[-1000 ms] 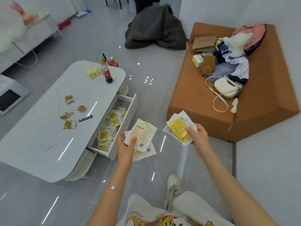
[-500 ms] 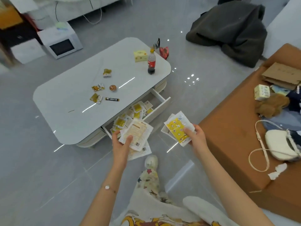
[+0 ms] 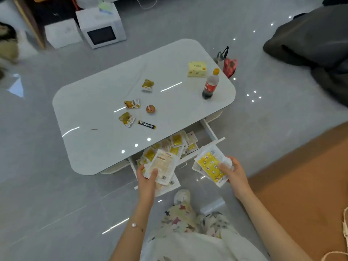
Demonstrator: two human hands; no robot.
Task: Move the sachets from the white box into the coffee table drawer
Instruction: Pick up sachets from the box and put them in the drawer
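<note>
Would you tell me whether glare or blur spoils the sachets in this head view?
Head view: glare streaks only the glossy coffee table and floor; the pale sachets in the left hand and yellow sachets in the right hand are fairly sharp, print unreadable; the left edge is smeared.

1. This was a home living room: a low white coffee table [image 3: 90, 110] stood on glossy grey floor tiles [image 3: 56, 204] beside an orange-brown sofa [image 3: 301, 176].
2. A cola bottle [image 3: 211, 85] stood on the tabletop, with loose snack packets [image 3: 147, 85] lying nearby.
3. A white microwave [image 3: 102, 32] and a dark heap of fabric [image 3: 310, 40] sat on the floor.
</note>
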